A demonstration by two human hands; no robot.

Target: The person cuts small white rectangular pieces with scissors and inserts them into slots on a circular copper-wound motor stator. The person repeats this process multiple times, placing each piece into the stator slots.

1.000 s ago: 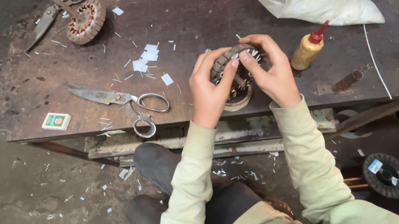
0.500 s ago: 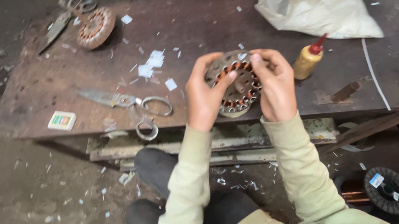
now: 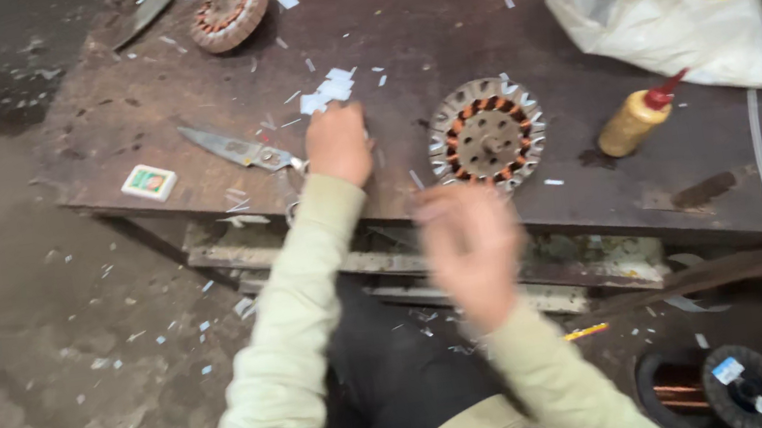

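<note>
Round motor stator of grey slotted steel laminations with copper-orange windings (image 3: 487,134): flat on the dark, stained metal workbench top (image 3: 434,28), well in from its near edge, neither hand on it. Left hand (image 3: 338,143): just left of the stator, resting on the bench beside steel scissors (image 3: 238,149), fingers curled under, whether pinching anything cannot be told. Right hand (image 3: 470,246): nearer than the stator, off the bench, badly blurred; fingers probably loosely together, grip not readable. Scattered white paper slips (image 3: 329,92): beyond and left of the stator. Amber glue bottle with red nozzle (image 3: 634,119): right of the stator. White plastic bag (image 3: 669,0): farther right and beyond. Handling judgement: best kept flat, gripped by the rim, windings untouched.
</note>
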